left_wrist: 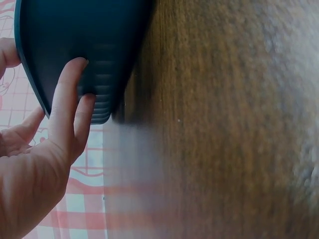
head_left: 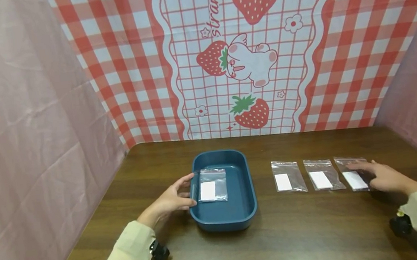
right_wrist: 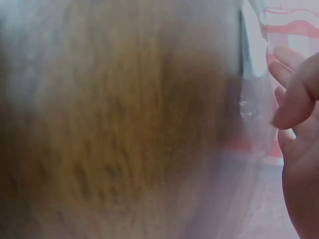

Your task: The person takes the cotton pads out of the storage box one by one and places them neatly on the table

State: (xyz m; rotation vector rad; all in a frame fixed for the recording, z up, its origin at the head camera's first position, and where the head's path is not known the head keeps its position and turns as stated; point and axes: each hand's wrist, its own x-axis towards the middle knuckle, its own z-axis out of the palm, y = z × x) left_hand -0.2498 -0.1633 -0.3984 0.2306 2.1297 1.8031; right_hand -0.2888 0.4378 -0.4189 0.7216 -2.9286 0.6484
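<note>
My left hand point(head_left: 171, 198) holds the left side of a deep blue plastic bin point(head_left: 238, 220). In the left wrist view, two fingers of this hand point(left_wrist: 55, 139) lie against the bin's ridged outer wall point(left_wrist: 104, 30), with other digits at its rim. Inside the bin lies a clear zip bag point(head_left: 221, 190) with a white card-like piece in it. My right hand point(head_left: 385, 176) is over the rightmost zip bag point(head_left: 355, 180), fingers extended above its white piece. Whether the fingertips touch the bag cannot be told. The right wrist view shows this hand point(right_wrist: 301, 109) beside the clear plastic.
Two more zip bags with white pieces, a left one point(head_left: 289, 176) and a middle one point(head_left: 322, 175), lie in a row between the bin and my right hand. A strawberry-print checked cloth point(head_left: 140, 69) hangs behind the brown wooden table point(head_left: 282, 237). Pink curtains point(head_left: 38, 123) flank it.
</note>
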